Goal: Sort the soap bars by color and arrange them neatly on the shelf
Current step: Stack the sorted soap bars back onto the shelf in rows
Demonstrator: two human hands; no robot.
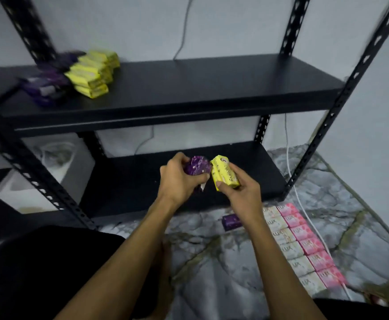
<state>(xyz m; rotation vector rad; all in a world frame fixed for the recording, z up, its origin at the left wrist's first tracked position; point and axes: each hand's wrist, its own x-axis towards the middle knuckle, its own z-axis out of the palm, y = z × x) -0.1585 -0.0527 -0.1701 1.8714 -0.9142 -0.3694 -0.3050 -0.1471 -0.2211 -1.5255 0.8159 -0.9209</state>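
My left hand point(179, 181) grips a purple soap bar point(197, 168) in front of the lower shelf board point(124, 181). Right beside it, my right hand point(242, 192) holds a yellow soap bar point(224, 173); the two bars nearly touch. On the upper shelf board point(200, 88), at the far left, a stack of yellow soap bars point(94, 73) lies next to blurred purple soap bars point(48, 82). On the floor lie one purple bar point(230, 222) and two rows of cream soap bars point(290, 248) and pink soap bars point(309, 243).
The black metal rack has slotted uprights point(325, 125) at each corner. A white box point(48, 174) stands left of the lower shelf. White cables point(291, 179) run down the wall and across the marble-patterned floor point(212, 262). Something dark point(38, 262) fills the bottom left.
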